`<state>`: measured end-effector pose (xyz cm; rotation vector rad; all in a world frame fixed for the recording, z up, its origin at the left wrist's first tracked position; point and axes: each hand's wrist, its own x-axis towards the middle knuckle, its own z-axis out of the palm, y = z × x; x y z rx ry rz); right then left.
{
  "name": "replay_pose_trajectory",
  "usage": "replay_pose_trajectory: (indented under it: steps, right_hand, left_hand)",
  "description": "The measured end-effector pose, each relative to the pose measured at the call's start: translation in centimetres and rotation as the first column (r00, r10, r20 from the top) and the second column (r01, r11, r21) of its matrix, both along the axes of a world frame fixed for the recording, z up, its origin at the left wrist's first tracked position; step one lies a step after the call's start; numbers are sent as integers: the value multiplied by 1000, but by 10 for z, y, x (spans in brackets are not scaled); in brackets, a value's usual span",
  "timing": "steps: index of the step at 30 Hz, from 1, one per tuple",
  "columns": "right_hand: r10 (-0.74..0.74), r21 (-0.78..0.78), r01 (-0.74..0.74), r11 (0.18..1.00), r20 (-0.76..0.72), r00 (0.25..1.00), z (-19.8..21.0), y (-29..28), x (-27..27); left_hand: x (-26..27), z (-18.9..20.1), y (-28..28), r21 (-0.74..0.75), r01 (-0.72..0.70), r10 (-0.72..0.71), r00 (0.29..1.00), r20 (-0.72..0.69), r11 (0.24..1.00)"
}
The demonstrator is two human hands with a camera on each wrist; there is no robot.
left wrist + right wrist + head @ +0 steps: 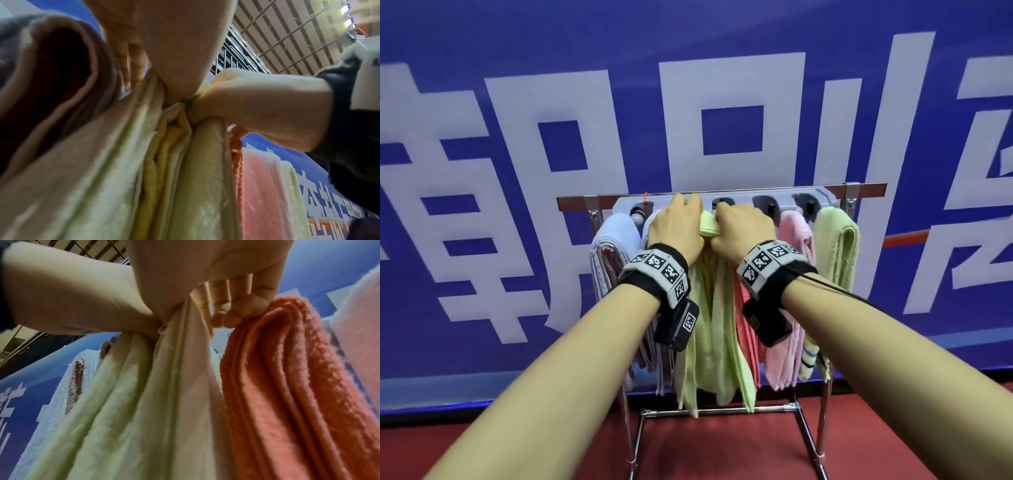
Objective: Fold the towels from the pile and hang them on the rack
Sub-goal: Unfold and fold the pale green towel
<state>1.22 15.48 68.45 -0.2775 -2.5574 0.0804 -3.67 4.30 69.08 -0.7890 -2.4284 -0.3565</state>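
Note:
A folded light green towel (709, 329) hangs over a peg of the metal rack (722, 192), its top fold showing between my hands. My left hand (678, 222) and right hand (739, 226) both grip its top, one on each side. From below, the left wrist view shows the green towel (115, 170) bunched under my left hand (176, 65). My right hand (205, 293) curls over the green towel (127, 402), its fingertips touching a coral towel (287, 386).
Other towels hang on the rack: a pale blue one (613, 253) at the left, a coral one (746, 335), a pink one (791, 308) and another green one (837, 246) at the right. A blue banner wall (688, 102) stands close behind. The floor (722, 452) is red.

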Motion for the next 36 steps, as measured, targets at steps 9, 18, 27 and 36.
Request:
replay_pose_trajectory:
  steps: [9, 18, 27, 36]
  right_hand:
    - [33, 106, -27, 994, -49, 998, 18, 8, -16]
    - [-11, 69, 9, 998, 34, 999, 1, 10, -20]
    - [-47, -525, 48, 850, 14, 999, -76, 5, -11]
    - [-187, -437, 240, 867, 161, 969, -126, 35, -3]
  left_hand:
    - [-4, 14, 13, 5, -9, 9, 998, -58, 1000]
    - [-12, -1, 11, -17, -37, 37, 999, 23, 999]
    - [8, -81, 9, 391, -171, 5, 920, 391, 905]
    - [-11, -142, -7, 341, -304, 120, 876, 467, 889]
